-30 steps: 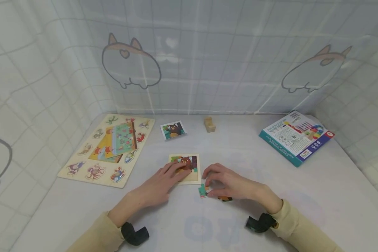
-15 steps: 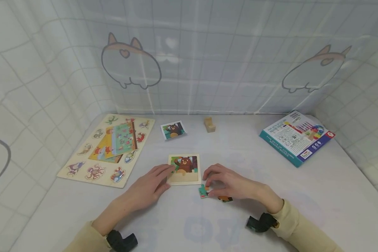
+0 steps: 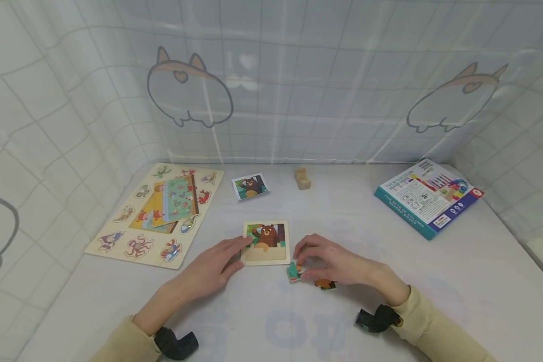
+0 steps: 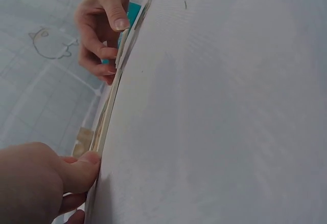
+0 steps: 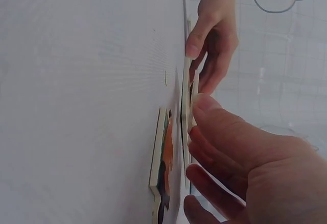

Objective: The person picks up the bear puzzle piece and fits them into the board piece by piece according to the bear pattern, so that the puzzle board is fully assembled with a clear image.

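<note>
My left hand [image 3: 210, 267] holds a small square wooden puzzle tray [image 3: 267, 255] by its left edge, thumb at the near left corner. A brown bear picture fills the tray's upper part; its lower strip shows bare wood. Just right of the tray, my right hand [image 3: 335, 261] pinches a teal puzzle piece [image 3: 293, 272] between thumb and fingers. That piece is tilted, and the fingers partly hide it. Beneath the right hand lies an orange and dark puzzle piece [image 3: 326, 284]; the right wrist view shows this orange piece [image 5: 166, 157] flat on the table.
A picture card of the bear [image 3: 251, 187] and a small wooden block [image 3: 302, 179] lie farther back. At left is a sea-animal board [image 3: 156, 249] with puzzle pictures [image 3: 176, 198] on top. A boxed toy [image 3: 427, 196] sits at back right, near the curtain wall.
My left hand has drawn back leftward off the bear picture to the tray's left edge. The right hand has tilted the teal piece slightly.
</note>
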Demonstrator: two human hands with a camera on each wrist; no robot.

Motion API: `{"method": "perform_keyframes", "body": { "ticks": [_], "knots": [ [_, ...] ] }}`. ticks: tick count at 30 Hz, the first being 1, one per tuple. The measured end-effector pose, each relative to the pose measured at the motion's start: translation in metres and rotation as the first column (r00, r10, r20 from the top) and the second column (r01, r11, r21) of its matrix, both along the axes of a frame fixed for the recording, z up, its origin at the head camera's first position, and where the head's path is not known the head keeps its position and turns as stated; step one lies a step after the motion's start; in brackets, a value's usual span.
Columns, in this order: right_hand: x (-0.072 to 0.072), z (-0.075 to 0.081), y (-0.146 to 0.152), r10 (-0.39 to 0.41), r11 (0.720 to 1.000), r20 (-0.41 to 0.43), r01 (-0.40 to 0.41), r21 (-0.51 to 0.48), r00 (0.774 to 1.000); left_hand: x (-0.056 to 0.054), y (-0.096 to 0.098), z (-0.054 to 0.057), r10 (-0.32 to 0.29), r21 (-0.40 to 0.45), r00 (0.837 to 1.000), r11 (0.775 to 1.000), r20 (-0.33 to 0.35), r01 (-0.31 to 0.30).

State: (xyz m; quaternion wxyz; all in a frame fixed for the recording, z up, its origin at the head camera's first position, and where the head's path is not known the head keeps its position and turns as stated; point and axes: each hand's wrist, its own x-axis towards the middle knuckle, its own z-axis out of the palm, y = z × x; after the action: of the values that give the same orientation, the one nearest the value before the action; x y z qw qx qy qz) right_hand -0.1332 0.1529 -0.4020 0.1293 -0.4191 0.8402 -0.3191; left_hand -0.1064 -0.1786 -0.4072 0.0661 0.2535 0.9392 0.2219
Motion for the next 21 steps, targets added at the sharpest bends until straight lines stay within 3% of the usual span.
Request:
{"method": "perform_keyframes", "body": {
  "ticks": [6, 21],
  "knots": [
    [0.000, 0.000, -0.001, -0.007, 0.999, -0.071, 0.003, -0.047, 0.997, -0.001, 0.000, -0.002, 0.001, 0.015, 1.000, 1.000, 0.013, -0.001],
    [-0.005, 0.006, -0.029, -0.127, 0.990, -0.195, 0.112, -0.085, 0.973, -0.006, 0.006, -0.004, 0.000, 0.049, 0.999, 0.999, 0.042, -0.002]
  ]
}}
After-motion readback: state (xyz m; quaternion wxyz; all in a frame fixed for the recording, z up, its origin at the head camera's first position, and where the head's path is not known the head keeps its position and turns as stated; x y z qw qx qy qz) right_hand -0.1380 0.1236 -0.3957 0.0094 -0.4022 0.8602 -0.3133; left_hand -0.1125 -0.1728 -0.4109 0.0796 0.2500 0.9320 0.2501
